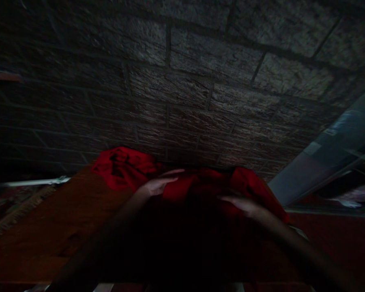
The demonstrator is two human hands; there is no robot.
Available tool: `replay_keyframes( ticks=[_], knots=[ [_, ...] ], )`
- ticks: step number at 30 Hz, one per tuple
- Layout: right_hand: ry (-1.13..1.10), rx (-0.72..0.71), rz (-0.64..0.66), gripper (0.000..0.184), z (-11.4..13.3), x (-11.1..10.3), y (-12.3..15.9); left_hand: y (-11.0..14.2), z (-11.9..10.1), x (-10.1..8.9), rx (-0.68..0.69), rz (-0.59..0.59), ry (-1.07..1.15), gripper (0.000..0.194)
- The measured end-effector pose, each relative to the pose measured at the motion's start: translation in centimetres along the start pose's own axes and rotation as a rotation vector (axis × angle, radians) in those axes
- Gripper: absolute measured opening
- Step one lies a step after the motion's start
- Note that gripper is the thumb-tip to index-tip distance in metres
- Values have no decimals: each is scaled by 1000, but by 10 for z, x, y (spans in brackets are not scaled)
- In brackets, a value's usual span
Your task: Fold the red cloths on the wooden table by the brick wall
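Note:
Red cloth [124, 167] lies bunched along the wall side of a wooden table [88, 211], with flatter folds between my hands and a further fold at the right. My left hand [158, 185] rests at the cloth's middle part, fingers stretched out and apart, pointing right. Over the darker right part of the cloth is my right hand [241, 203]. Its fingers are extended toward the left, slightly blurred. Deep shadow hides the cloth nearest my body, and I cannot tell how firmly either hand presses on it.
A stone-block wall [194, 89] rises right behind the table. At the right stands a grey door frame [310, 150] beside a red floor [337, 239]. On the left are a white bar [36, 182] and a fringed rug [21, 213]. The light is very dim.

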State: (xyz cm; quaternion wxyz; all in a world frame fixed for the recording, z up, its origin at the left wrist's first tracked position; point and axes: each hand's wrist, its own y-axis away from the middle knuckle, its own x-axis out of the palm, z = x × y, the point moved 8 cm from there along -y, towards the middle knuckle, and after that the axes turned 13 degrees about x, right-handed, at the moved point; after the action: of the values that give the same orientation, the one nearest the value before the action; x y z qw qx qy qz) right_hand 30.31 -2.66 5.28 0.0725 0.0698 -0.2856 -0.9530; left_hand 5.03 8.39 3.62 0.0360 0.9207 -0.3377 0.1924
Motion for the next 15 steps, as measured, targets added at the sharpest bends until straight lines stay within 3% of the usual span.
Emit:
replay_keyframes(
  ticks=[3, 6, 8, 12, 15],
  knots=[
    [-135, 42, 67, 54, -1, 3, 5, -9, -6, -11, 112, -197, 35, 63],
    [-87, 94, -22, 64, -16, -4, 10, -15, 0, -24, 153, -399, 29, 63],
    [-1, 138, -84, 71, -33, -10, 16, -17, 10, -29, 117, -455, -6, 61],
    [8, 183, 24, 67, -56, -7, 29, -19, 29, -39, 75, -490, -125, 54],
    [26, 215, -75, 65, -61, -21, 37, -21, 35, -46, 103, -525, -197, 49]
  ],
)
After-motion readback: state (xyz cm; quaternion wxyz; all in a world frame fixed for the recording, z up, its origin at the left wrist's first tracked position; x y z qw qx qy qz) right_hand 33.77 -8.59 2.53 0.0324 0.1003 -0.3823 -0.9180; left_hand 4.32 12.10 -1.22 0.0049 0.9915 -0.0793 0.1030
